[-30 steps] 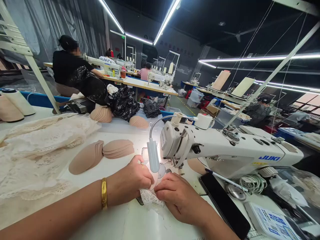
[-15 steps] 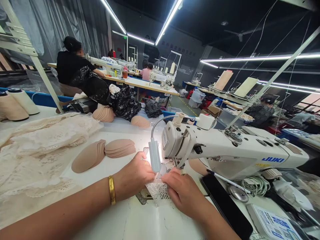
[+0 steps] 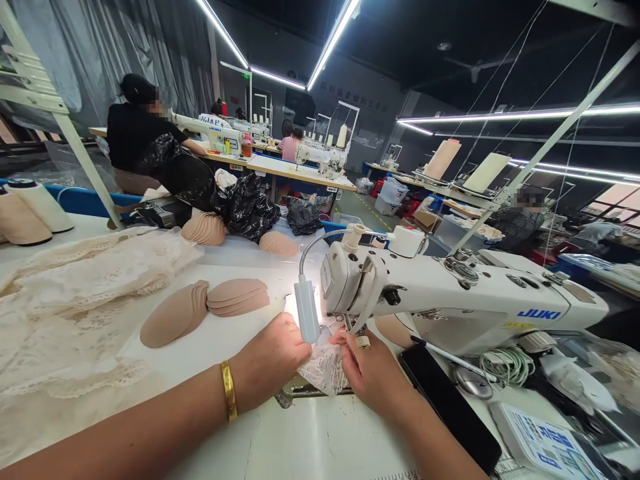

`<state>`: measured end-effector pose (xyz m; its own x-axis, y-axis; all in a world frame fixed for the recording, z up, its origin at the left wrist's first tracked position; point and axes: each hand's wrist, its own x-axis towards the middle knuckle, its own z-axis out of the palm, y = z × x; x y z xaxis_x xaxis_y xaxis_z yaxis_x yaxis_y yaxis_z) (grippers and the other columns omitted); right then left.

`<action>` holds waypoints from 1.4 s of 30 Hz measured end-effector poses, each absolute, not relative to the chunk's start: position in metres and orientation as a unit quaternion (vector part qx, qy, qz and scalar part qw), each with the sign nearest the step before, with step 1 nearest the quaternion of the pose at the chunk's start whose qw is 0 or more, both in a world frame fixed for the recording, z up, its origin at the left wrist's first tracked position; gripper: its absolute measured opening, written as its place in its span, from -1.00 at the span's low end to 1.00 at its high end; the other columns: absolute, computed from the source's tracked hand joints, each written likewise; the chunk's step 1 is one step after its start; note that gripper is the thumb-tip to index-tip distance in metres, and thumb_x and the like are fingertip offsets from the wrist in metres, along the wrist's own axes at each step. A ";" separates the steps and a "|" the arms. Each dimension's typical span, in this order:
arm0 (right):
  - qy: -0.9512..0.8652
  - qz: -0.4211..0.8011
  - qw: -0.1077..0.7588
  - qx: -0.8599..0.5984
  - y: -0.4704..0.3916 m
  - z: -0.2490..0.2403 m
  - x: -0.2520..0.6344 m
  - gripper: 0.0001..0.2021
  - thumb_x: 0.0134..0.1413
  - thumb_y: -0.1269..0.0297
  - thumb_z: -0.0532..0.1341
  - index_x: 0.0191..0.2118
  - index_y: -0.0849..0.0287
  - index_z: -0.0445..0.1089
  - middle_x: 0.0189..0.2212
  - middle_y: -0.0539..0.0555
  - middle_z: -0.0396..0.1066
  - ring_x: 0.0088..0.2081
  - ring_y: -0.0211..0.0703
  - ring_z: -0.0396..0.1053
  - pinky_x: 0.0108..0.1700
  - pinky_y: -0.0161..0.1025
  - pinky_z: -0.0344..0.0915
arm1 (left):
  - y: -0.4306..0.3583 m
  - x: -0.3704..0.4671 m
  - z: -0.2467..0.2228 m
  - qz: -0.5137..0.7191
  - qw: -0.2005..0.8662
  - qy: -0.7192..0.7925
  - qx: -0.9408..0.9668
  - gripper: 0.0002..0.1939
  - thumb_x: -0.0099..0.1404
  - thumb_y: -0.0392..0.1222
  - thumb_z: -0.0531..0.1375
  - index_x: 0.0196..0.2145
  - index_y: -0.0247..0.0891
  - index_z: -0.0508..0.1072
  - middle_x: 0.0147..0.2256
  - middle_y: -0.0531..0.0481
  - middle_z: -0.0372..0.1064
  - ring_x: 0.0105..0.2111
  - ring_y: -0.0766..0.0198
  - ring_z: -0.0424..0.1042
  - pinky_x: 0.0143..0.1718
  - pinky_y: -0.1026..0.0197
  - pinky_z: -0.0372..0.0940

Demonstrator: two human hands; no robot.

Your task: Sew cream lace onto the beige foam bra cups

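Note:
A piece of white lace fabric point(image 3: 326, 371) lies at the needle area of a white sewing machine point(image 3: 400, 280). My left hand point(image 3: 274, 357), with a gold bangle at the wrist, is closed on the left side of the lace, its fingertips partly hidden behind the grey clip-on lamp point(image 3: 307, 310). On the other side of the lace my right hand point(image 3: 373, 370) has its thumb and fingers at the fabric beside the presser foot; they look closed on its edge. Glare from the lamp washes out part of the fabric near the needle.
Beige moulded cups point(image 3: 175, 313) lie left of my hands, beside a heap of cream lace point(image 3: 85, 293). Right of the machine bed are a black phone point(image 3: 450, 407), a coil of pale cord point(image 3: 507, 367) and a white box point(image 3: 540, 437). A co-worker point(image 3: 145, 133) sits beyond the table.
My right hand has shifted slightly right, its fingers now up beside the presser foot. More of the lace shows between my hands. The left hand stays nearly in place.

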<state>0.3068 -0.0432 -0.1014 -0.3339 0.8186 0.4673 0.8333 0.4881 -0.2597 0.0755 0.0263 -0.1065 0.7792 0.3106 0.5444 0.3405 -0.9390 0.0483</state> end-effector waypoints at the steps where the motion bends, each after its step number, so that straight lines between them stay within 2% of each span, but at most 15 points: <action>1: -0.819 -0.024 0.284 -0.497 -0.044 -0.102 0.307 -0.68 0.25 0.55 0.03 -0.04 0.20 0.45 -0.20 0.16 0.62 -0.15 0.06 0.52 -0.14 -0.08 0.51 | 0.025 0.074 -0.102 -0.275 0.017 -0.171 -0.946 -0.77 0.19 -0.53 0.16 -0.47 -0.21 0.35 -0.52 0.06 0.31 -0.49 0.22 0.27 -0.28 0.12 0.27; 4: -0.826 -0.070 0.288 -0.479 -0.046 -0.102 0.306 -0.65 0.24 0.57 0.02 0.01 0.18 0.43 -0.17 0.19 0.61 -0.15 0.08 0.52 -0.16 -0.07 0.51 | 0.024 0.067 -0.093 -0.234 -0.020 -0.164 -0.958 -0.82 0.15 -0.47 0.21 -0.42 -0.21 0.39 -0.40 0.03 0.43 -0.38 0.18 0.38 -0.16 0.08 0.30; 7: -0.834 -0.079 0.289 -0.464 -0.050 -0.100 0.304 -0.62 0.22 0.57 0.03 0.07 0.16 0.37 -0.24 0.15 0.60 -0.26 0.04 0.50 -0.23 -0.09 0.49 | 0.022 0.061 -0.087 -0.199 -0.029 -0.184 -0.962 -0.90 0.15 -0.33 0.28 -0.38 -0.18 0.44 -0.32 0.01 0.47 -0.28 0.09 0.44 0.04 -0.09 0.26; 9: -0.847 -0.054 0.287 -0.445 -0.054 -0.097 0.301 -0.61 0.22 0.56 0.04 0.11 0.14 0.32 -0.23 0.12 0.59 -0.31 0.00 0.48 -0.23 -0.11 0.47 | 0.020 0.061 -0.084 -0.169 -0.027 -0.219 -0.961 -0.91 0.16 -0.22 0.31 -0.35 -0.18 0.46 -0.32 -0.02 0.47 -0.28 0.05 0.44 0.00 -0.10 0.28; 12: -0.869 -0.015 0.281 -0.407 -0.059 -0.093 0.294 -0.59 0.29 0.47 0.10 0.21 0.12 0.25 0.01 0.18 0.55 -0.04 0.06 0.50 -0.08 -0.06 0.47 | 0.013 0.063 -0.075 -0.140 -0.041 -0.268 -0.952 -0.87 0.19 -0.18 0.31 -0.29 -0.20 0.47 -0.27 -0.07 0.47 -0.28 0.05 0.43 -0.18 0.04 0.30; 14: -0.880 -0.011 0.270 -0.391 -0.061 -0.092 0.289 -0.52 0.31 0.42 0.15 0.30 0.10 0.19 0.16 0.22 0.47 0.18 0.13 0.39 0.03 -0.01 0.45 | 0.009 0.063 -0.069 -0.142 -0.055 -0.263 -0.953 -0.83 0.19 -0.21 0.31 -0.24 -0.21 0.46 -0.20 -0.07 0.47 -0.25 0.07 0.43 -0.21 0.09 0.30; 15: -0.883 -0.015 0.264 -0.387 -0.061 -0.092 0.288 -0.49 0.31 0.42 0.16 0.33 0.11 0.17 0.19 0.22 0.44 0.21 0.14 0.36 0.07 0.00 0.44 | 0.007 0.061 -0.067 -0.144 -0.062 -0.245 -0.957 -0.79 0.18 -0.24 0.31 -0.20 -0.20 0.46 -0.17 -0.05 0.47 -0.23 0.08 0.43 -0.21 0.11 0.31; 18: -0.885 -0.020 0.246 -0.394 -0.057 -0.097 0.287 -0.53 0.29 0.53 0.12 0.26 0.11 0.26 0.11 0.17 0.50 0.11 0.06 0.42 0.06 -0.02 0.43 | 0.004 0.055 -0.067 -0.131 -0.063 -0.190 -0.971 -0.71 0.13 -0.35 0.29 -0.17 -0.16 0.44 -0.17 0.01 0.46 -0.25 0.13 0.43 -0.23 0.14 0.28; 21: -0.875 -0.028 0.225 -0.428 -0.051 -0.107 0.292 -0.63 0.20 0.65 0.05 -0.03 0.10 0.40 -0.10 0.12 0.56 -0.05 -0.01 0.48 -0.09 -0.12 0.43 | 0.004 0.053 -0.073 -0.125 -0.006 -0.211 -0.969 -0.75 0.03 -0.45 0.27 -0.35 -0.18 0.37 -0.32 0.02 0.41 -0.34 0.12 0.37 -0.32 0.10 0.17; 23: -0.865 -0.042 0.212 -0.453 -0.048 -0.115 0.296 -0.61 0.17 0.69 0.02 -0.11 0.10 0.42 -0.13 0.12 0.57 -0.09 -0.02 0.49 -0.17 -0.16 0.41 | 0.006 0.056 -0.077 -0.140 0.023 -0.210 -0.967 -0.75 -0.01 -0.47 0.26 -0.45 -0.19 0.30 -0.38 0.02 0.39 -0.39 0.11 0.34 -0.30 0.06 0.12; 25: -0.857 -0.052 0.206 -0.470 -0.045 -0.120 0.299 -0.57 0.16 0.71 0.01 -0.07 0.11 0.44 -0.10 0.14 0.58 -0.09 -0.01 0.50 -0.20 -0.17 0.40 | 0.009 0.060 -0.080 -0.158 0.021 -0.176 -0.972 -0.74 -0.02 -0.49 0.24 -0.47 -0.20 0.27 -0.38 0.05 0.41 -0.42 0.15 0.31 -0.24 0.03 0.11; 28: -0.847 -0.066 0.203 -0.488 -0.045 -0.124 0.301 -0.53 0.15 0.70 0.04 0.03 0.10 0.46 -0.05 0.17 0.60 -0.05 0.04 0.51 -0.17 -0.14 0.41 | 0.016 0.063 -0.081 -0.163 0.018 -0.148 -0.975 -0.72 -0.01 -0.52 0.21 -0.38 -0.21 0.32 -0.34 0.07 0.47 -0.44 0.20 0.33 -0.20 0.02 0.10; 32: -0.845 -0.072 0.197 -0.491 -0.046 -0.123 0.300 -0.52 0.18 0.66 0.09 0.08 0.07 0.49 -0.02 0.15 0.61 -0.01 0.07 0.51 -0.04 -0.05 0.42 | 0.024 0.061 -0.086 -0.176 0.055 -0.160 -0.970 -0.75 0.15 -0.53 0.16 -0.30 -0.22 0.36 -0.33 0.04 0.50 -0.35 0.13 0.43 -0.15 -0.01 0.08; 37: -0.843 -0.060 0.193 -0.498 -0.043 -0.124 0.302 -0.49 0.15 0.66 0.10 0.12 0.10 0.50 0.10 0.12 0.58 0.04 0.06 0.50 0.03 0.00 0.43 | 0.025 0.060 -0.094 -0.233 0.038 -0.126 -0.964 -0.72 0.28 -0.60 0.03 -0.37 -0.24 0.33 -0.36 0.10 0.49 -0.40 0.21 0.41 -0.07 -0.06 0.05; 42: -0.838 -0.052 0.165 -0.517 -0.039 -0.127 0.305 -0.40 0.16 0.61 0.10 0.29 0.18 0.41 0.22 0.25 0.49 0.04 0.13 0.51 0.05 0.11 0.46 | 0.024 0.063 -0.094 -0.245 0.018 -0.121 -0.962 -0.71 0.28 -0.61 0.04 -0.41 -0.25 0.32 -0.42 0.11 0.48 -0.37 0.18 0.45 -0.03 -0.07 0.07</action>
